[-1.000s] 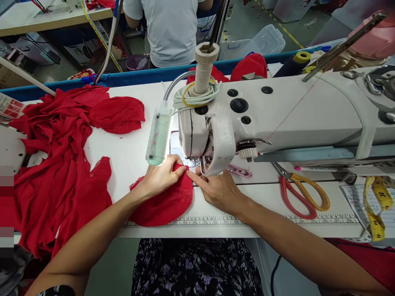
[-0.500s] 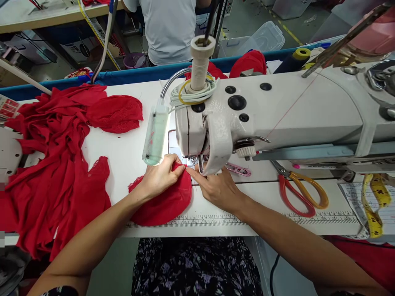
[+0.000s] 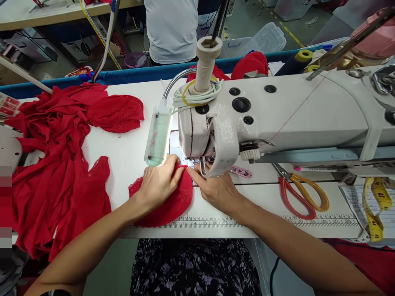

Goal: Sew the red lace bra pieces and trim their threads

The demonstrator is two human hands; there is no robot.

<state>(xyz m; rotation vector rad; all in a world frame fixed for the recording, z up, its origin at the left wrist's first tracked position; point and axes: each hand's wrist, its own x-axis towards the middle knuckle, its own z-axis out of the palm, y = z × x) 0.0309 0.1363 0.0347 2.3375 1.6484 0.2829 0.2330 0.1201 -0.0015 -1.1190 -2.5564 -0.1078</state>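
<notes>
A rounded red fabric piece (image 3: 180, 201) with a lace edge lies on the white sewing table in front of the needle area. My left hand (image 3: 160, 179) is closed on its upper part, thumb and fingers pressed together. From the other side, my right hand (image 3: 217, 189) pinches the top corner of the same piece; some of its fingers are hidden behind the machine's white guard. Both hands sit just below the head of the sewing machine (image 3: 197, 135). The needle and presser foot are mostly hidden.
A heap of red fabric (image 3: 58, 164) covers the left side. Scissors (image 3: 302, 191), a pink tool (image 3: 242, 172) and a yellow measuring tape (image 3: 375, 209) lie to the right. A lamp (image 3: 158, 133) hangs beside the machine head. Another person (image 3: 171, 31) is beyond the table.
My left hand has turned slightly, its back now facing up more over the red fabric piece. The right hand has barely moved. The view has shifted a little.
</notes>
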